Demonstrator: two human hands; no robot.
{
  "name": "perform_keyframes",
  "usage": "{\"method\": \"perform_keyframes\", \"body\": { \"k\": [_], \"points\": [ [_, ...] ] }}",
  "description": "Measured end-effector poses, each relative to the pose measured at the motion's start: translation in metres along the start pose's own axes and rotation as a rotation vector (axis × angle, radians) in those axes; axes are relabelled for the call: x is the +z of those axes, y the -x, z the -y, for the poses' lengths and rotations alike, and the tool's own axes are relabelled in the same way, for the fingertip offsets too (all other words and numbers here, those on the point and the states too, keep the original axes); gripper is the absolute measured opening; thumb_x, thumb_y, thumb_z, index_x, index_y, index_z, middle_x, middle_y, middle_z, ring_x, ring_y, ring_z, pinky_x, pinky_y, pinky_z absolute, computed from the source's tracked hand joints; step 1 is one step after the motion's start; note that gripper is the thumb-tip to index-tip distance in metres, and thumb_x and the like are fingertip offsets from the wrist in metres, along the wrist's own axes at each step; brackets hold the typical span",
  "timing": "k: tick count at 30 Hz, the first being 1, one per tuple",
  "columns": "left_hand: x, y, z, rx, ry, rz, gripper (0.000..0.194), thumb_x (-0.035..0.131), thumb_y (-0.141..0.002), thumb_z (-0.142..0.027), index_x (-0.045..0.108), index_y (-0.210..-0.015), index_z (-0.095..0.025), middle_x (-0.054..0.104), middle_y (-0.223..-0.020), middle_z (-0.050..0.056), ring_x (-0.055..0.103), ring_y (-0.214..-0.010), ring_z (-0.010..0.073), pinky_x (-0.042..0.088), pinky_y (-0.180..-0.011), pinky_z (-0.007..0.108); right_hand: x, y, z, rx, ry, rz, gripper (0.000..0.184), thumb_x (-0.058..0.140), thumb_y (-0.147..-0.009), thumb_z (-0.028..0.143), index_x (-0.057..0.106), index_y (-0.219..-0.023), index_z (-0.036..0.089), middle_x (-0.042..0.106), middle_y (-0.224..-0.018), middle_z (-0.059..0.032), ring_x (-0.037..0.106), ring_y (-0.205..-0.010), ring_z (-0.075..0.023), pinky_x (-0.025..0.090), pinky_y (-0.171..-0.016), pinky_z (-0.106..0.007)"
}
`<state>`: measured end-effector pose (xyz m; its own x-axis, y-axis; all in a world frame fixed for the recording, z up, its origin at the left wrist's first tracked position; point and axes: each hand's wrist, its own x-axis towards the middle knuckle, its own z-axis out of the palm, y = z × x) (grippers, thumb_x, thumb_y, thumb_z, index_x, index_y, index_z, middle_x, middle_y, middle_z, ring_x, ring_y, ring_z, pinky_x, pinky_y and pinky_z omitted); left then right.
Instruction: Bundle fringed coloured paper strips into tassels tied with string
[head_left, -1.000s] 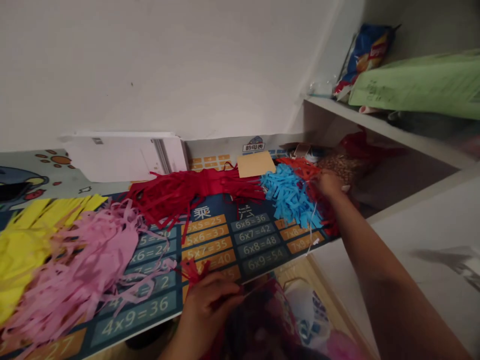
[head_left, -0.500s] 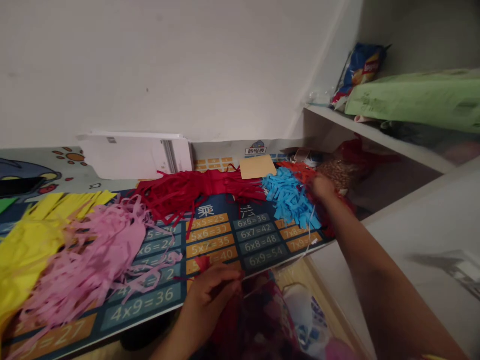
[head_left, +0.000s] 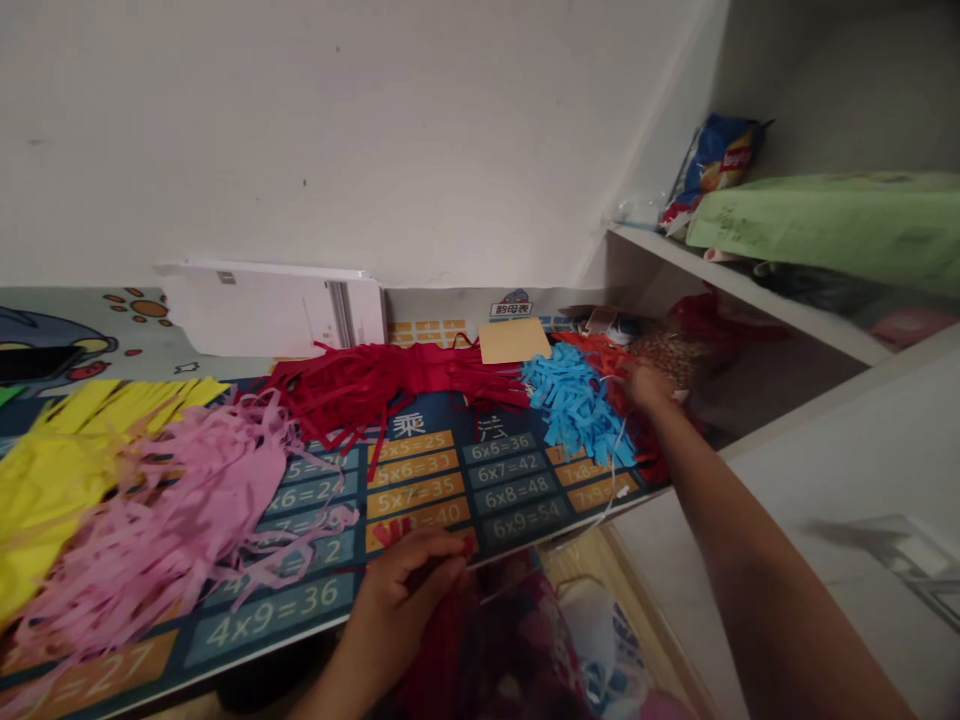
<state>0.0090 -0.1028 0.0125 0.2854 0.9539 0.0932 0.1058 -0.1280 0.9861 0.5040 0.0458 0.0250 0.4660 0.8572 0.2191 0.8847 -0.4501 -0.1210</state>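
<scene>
My left hand [head_left: 409,605] is at the table's front edge, thumb and fingers pinched on a red paper tassel [head_left: 439,650]. Its strips hang down below the hand, and a short red end sticks out above the knuckles. My right hand [head_left: 649,385] reaches to the far right, fingers closed together among orange paper strips [head_left: 600,350]; what they hold is hidden. Just left of it lies a bunch of blue fringed paper [head_left: 574,400]. A thin white string [head_left: 616,450] runs from near the right hand over the table edge.
On the multiplication-table mat [head_left: 502,470] lie a red fringe [head_left: 337,390], pink fringe [head_left: 172,510], yellow fringe [head_left: 67,480] and a tan paper square [head_left: 514,341]. A white board [head_left: 270,310] leans on the wall. Shelves [head_left: 750,285] stand right; an open drawer [head_left: 652,610] is below.
The view has shifted slightly. My left hand keeps its pinch on the red tassel, and my right hand stays at the orange strips, a touch lower in the picture.
</scene>
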Motion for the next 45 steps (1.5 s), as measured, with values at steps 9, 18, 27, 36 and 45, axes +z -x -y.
{"method": "perform_keyframes", "body": {
  "k": [9, 18, 27, 36, 45],
  "points": [
    [-0.01, 0.008, 0.011, -0.133, 0.102, -0.116, 0.025, 0.078, -0.076, -0.043, 0.08, -0.086, -0.021, 0.077, -0.083, 0.006, 0.071, -0.072, 0.0195, 0.058, -0.067, 0.028, -0.022, 0.003, -0.002, 0.15, -0.33, -0.101, 0.027, 0.062, -0.096, 0.039, 0.067, -0.096, 0.013, 0.07, -0.092, -0.0027, 0.067, -0.081, -0.015, 0.056, -0.079, -0.035],
    [0.007, -0.003, -0.006, -0.409, 0.631, -0.105, 0.042, 0.092, -0.055, -0.041, 0.068, -0.078, -0.016, 0.071, -0.064, 0.0, 0.065, -0.056, 0.0122, 0.052, -0.058, 0.023, -0.066, 0.181, 0.097, -0.124, -0.732, 0.039, 0.025, 0.068, -0.082, 0.046, 0.072, -0.081, 0.021, 0.07, -0.066, -0.0023, 0.063, -0.059, -0.0163, 0.048, -0.058, -0.026],
    [-0.004, 0.007, 0.001, -0.431, 0.818, -0.171, 0.044, 0.095, -0.055, -0.033, 0.063, -0.078, -0.014, 0.073, -0.066, -0.001, 0.065, -0.053, 0.009, 0.051, -0.057, 0.019, -0.039, 0.301, 0.218, -0.29, -1.114, 0.63, 0.029, 0.065, -0.085, 0.049, 0.072, -0.076, 0.022, 0.068, -0.061, -0.0002, 0.06, -0.053, -0.0158, 0.046, -0.05, -0.026],
    [-0.014, 0.014, 0.006, -0.356, 0.765, -0.197, 0.038, 0.093, -0.06, -0.034, 0.065, -0.077, -0.014, 0.073, -0.064, 0.0, 0.066, -0.055, 0.0103, 0.051, -0.058, 0.019, -0.031, 0.305, 0.227, -0.279, -1.1, 0.674, 0.027, 0.063, -0.086, 0.045, 0.07, -0.076, 0.021, 0.069, -0.067, -0.0019, 0.062, -0.06, -0.0157, 0.048, -0.055, -0.025],
    [-0.016, 0.018, 0.006, -0.119, 0.175, -0.142, 0.01, 0.075, -0.079, -0.025, 0.073, -0.085, -0.017, 0.074, -0.082, 0.004, 0.068, -0.075, 0.015, 0.051, -0.072, 0.025, -0.032, 0.304, 0.224, -0.279, -1.215, 0.693, 0.026, 0.068, -0.082, 0.041, 0.064, -0.101, 0.023, 0.071, -0.083, -0.0018, 0.069, -0.073, -0.0184, 0.054, -0.063, -0.028]
  ]
}}
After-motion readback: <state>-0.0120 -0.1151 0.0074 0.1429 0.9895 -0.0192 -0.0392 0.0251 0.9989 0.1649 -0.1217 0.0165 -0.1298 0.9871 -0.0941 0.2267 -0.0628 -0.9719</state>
